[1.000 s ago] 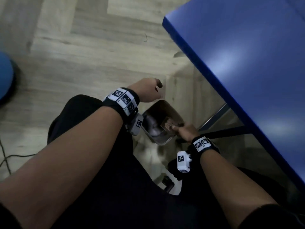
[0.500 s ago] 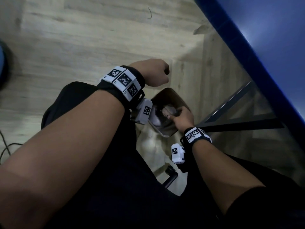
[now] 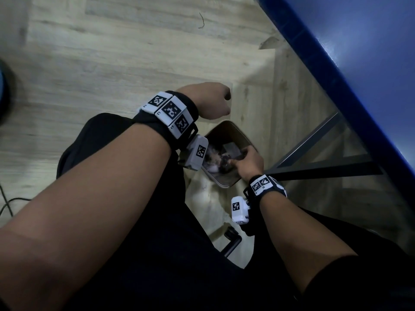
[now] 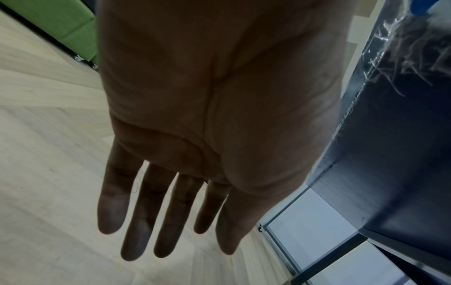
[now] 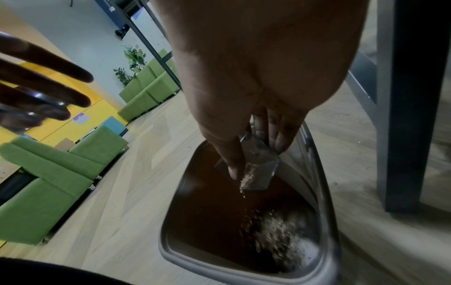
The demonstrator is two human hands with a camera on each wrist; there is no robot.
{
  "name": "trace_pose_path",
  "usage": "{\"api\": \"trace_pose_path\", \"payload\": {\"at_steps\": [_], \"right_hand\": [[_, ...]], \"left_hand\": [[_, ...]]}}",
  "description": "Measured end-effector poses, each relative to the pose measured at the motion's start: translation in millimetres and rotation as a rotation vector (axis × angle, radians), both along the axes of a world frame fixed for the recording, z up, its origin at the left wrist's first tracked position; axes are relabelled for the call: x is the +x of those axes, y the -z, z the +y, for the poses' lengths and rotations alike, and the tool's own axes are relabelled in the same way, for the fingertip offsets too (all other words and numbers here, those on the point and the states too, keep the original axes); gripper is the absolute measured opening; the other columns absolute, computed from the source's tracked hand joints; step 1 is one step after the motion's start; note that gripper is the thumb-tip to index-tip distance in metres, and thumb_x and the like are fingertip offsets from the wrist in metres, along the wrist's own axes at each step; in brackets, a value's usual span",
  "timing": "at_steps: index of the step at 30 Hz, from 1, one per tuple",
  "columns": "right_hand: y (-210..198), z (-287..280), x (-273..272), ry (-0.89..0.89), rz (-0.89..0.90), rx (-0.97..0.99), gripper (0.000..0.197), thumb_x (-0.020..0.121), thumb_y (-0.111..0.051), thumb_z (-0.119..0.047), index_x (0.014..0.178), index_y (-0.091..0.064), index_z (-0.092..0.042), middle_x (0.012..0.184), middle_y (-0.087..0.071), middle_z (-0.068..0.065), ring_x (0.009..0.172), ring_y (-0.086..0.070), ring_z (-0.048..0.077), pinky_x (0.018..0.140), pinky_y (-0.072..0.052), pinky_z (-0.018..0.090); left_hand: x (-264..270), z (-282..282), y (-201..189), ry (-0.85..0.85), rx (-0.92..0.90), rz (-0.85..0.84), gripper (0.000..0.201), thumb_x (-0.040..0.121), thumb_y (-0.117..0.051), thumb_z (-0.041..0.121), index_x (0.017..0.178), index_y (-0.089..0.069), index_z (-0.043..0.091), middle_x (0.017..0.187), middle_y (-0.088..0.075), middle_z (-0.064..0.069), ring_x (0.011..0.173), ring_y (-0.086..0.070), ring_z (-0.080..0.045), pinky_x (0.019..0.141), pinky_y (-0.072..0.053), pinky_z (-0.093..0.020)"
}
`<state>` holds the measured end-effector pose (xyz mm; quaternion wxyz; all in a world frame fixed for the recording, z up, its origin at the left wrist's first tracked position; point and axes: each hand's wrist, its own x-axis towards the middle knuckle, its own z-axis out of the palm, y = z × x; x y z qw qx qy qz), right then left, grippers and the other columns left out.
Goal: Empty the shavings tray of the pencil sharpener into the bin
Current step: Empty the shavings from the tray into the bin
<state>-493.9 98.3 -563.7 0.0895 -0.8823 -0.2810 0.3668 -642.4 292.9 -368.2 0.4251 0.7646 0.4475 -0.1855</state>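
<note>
My right hand point(image 3: 248, 161) point(image 5: 258, 142) pinches the small clear shavings tray point(image 5: 256, 169) point(image 3: 231, 150), tipped over the mouth of the grey bin point(image 5: 327, 256) point(image 3: 226, 184) on the floor. Pale shavings point(image 5: 280, 233) are falling from the tray's lower edge and lie in a heap inside the bin. My left hand point(image 3: 213, 101) point(image 4: 171, 212) hovers beyond the bin's far rim with its fingers straight and nothing in it. The pencil sharpener itself is out of sight.
The blue table point(image 3: 359, 63) juts over the bin on the right, with its dark metal legs point(image 3: 314, 142) beside the bin. My dark-clothed legs point(image 3: 157, 254) fill the foreground. Green sofas point(image 5: 61, 185) stand across the wooden floor point(image 3: 112, 52).
My right hand has tipped the tray further over the bin, and shavings are now pouring out. My left hand stays spread above the bin's far side. The head camera has leaned closer.
</note>
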Motion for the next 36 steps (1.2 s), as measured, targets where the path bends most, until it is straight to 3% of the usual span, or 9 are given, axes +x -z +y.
{"api": "trace_pose_path", "payload": {"at_steps": [4,8,13,19,23,36], "right_hand": [[-1,2,-2,-0.008,-0.009,0.010,0.056,0.078,-0.095,-0.024,0.123,-0.065,-0.011,0.121,-0.073,0.011,0.095,-0.061,0.022,0.081,-0.043,0.026],[-5,2,-5,-0.047,-0.017,0.020,0.050,0.079,-0.093,-0.017,0.118,-0.064,-0.010,0.116,-0.074,0.011,0.096,-0.064,0.024,0.081,-0.045,0.028],[-8,4,-15,-0.164,-0.070,0.050,0.040,0.078,-0.086,-0.013,0.110,-0.063,-0.014,0.110,-0.073,0.011,0.100,-0.071,0.033,0.085,-0.057,0.039],[-12,-6,-27,-0.436,-0.208,0.093,0.044,0.081,-0.079,-0.006,0.117,-0.055,-0.010,0.116,-0.058,0.015,0.102,-0.063,0.040,0.079,-0.057,0.047],[-14,-6,-33,-0.496,-0.236,0.090,0.051,0.081,-0.083,-0.009,0.125,-0.057,-0.009,0.121,-0.059,0.017,0.109,-0.063,0.043,0.086,-0.058,0.051],[-18,-1,-35,-0.507,-0.259,0.081,0.053,0.080,-0.083,-0.013,0.126,-0.057,-0.012,0.118,-0.059,0.016,0.107,-0.064,0.042,0.088,-0.057,0.055]], "left_hand": [[0,0,-1,-0.003,0.003,-0.001,0.055,0.107,-0.056,0.033,0.160,-0.046,0.022,0.160,-0.055,-0.003,0.145,-0.053,-0.028,0.112,-0.043,-0.040],[1,0,-1,-0.003,0.002,0.002,0.055,0.108,-0.055,0.032,0.161,-0.046,0.022,0.161,-0.054,-0.003,0.146,-0.052,-0.028,0.112,-0.042,-0.039],[1,1,-1,-0.001,0.003,0.002,0.056,0.107,-0.055,0.032,0.160,-0.046,0.022,0.161,-0.055,-0.003,0.145,-0.053,-0.028,0.112,-0.044,-0.041],[2,1,-2,0.000,0.003,-0.001,0.056,0.107,-0.056,0.032,0.161,-0.045,0.021,0.161,-0.055,-0.003,0.145,-0.053,-0.027,0.109,-0.044,-0.039],[2,0,-3,-0.005,0.004,-0.008,0.056,0.108,-0.056,0.033,0.161,-0.045,0.021,0.161,-0.054,-0.003,0.145,-0.053,-0.027,0.109,-0.043,-0.039],[5,-1,-2,0.010,0.012,0.001,0.056,0.107,-0.057,0.034,0.161,-0.045,0.021,0.161,-0.055,-0.003,0.145,-0.053,-0.027,0.111,-0.043,-0.040]]}}
